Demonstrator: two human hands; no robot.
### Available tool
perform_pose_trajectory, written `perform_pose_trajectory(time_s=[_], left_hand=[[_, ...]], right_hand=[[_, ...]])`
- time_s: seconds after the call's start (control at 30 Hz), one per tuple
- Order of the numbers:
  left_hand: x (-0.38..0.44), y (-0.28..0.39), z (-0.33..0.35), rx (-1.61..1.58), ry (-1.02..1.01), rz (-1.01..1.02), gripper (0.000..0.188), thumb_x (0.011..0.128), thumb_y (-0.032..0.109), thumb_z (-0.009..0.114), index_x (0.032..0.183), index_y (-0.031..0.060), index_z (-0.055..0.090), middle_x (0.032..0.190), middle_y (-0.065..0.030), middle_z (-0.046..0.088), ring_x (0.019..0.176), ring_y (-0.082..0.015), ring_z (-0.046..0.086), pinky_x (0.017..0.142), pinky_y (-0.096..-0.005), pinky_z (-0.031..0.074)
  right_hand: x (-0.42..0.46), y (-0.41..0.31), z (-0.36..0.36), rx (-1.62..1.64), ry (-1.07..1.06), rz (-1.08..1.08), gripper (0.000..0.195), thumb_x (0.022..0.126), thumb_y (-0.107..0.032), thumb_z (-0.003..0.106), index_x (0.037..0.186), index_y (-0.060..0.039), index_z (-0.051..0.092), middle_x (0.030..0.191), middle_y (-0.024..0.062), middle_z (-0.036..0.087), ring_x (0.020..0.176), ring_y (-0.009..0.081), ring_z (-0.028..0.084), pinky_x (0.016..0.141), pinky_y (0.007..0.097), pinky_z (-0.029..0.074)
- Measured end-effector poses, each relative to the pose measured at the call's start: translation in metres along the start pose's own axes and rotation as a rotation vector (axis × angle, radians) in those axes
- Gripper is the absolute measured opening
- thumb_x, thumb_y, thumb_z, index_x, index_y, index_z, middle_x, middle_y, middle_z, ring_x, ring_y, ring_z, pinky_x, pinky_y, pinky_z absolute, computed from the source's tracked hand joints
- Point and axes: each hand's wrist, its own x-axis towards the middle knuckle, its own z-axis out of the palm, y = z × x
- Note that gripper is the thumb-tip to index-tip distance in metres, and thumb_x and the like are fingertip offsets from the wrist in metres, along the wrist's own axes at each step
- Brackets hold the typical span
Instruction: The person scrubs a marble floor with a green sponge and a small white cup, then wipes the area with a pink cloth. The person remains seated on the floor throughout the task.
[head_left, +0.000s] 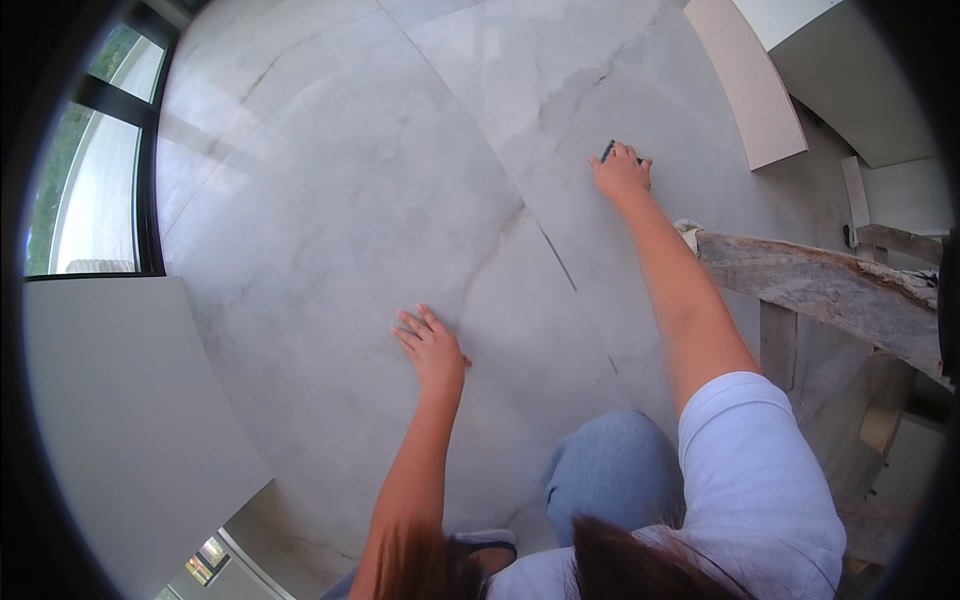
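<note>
My right hand is stretched far forward with its fingers over a small dark green piece, perhaps a scouring pad. Most of that piece is hidden under the fingers, and it is against the pale marble-look tile floor. Nearer to me, my left hand rests palm down on the tile, fingers apart, holding nothing. Between the two hands runs a straight tile joint, dark along part of its length. My bent knee in blue denim is at the bottom of the view.
To my right stands a rough wooden trestle or bench, close to my right arm. A pale board edges the floor at upper right. On the left are a dark-framed glass door or window and a plain wall.
</note>
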Motion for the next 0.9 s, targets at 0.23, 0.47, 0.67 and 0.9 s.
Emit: perform_pose_trajectory(time_s=[0.23,0.47,0.67,0.9], left_hand=[[0.000,-0.007,0.007,0.052,0.000,0.042,0.122,0.056,0.036,0.087,0.143,-0.0076,0.014,0.144,-0.0376,0.015,0.131,-0.0539,0.024,0.108,-0.0442,0.031],[-0.003,-0.006,-0.003,-0.006,-0.020,0.024,0.122,0.057,0.033,0.087,0.144,-0.0068,0.011,0.145,-0.0363,0.015,0.132,-0.0540,0.021,0.110,-0.0434,0.029],[-0.003,-0.005,-0.005,0.040,-0.057,0.006,0.122,0.057,0.031,0.087,0.144,-0.0064,0.010,0.145,-0.0361,0.014,0.133,-0.0532,0.020,0.109,-0.0426,0.031],[-0.005,-0.005,0.000,0.030,0.002,0.031,0.124,0.055,0.039,0.087,0.143,-0.0070,0.013,0.143,-0.0374,0.020,0.130,-0.0539,0.026,0.109,-0.0423,0.030]], right_hand=[[-0.035,-0.040,0.055,0.222,0.145,-0.374,0.062,0.098,-0.042,0.032,0.147,-0.0072,0.019,0.156,0.0024,0.011,0.142,0.0211,0.015,0.113,0.0427,0.021],[-0.005,0.080,0.063,0.211,0.088,0.233,0.068,0.097,-0.047,0.029,0.146,-0.0020,0.017,0.155,0.0084,0.010,0.142,0.0238,0.014,0.112,0.0422,0.021],[-0.018,0.057,0.046,0.112,-0.080,0.115,0.075,0.096,-0.052,0.029,0.144,0.0038,0.018,0.153,0.0150,0.015,0.141,0.0268,0.018,0.114,0.0408,0.018],[0.002,0.104,0.038,-0.024,-0.113,0.222,0.074,0.095,-0.052,0.032,0.144,0.0033,0.020,0.153,0.0134,0.019,0.140,0.0272,0.021,0.114,0.0412,0.017]])
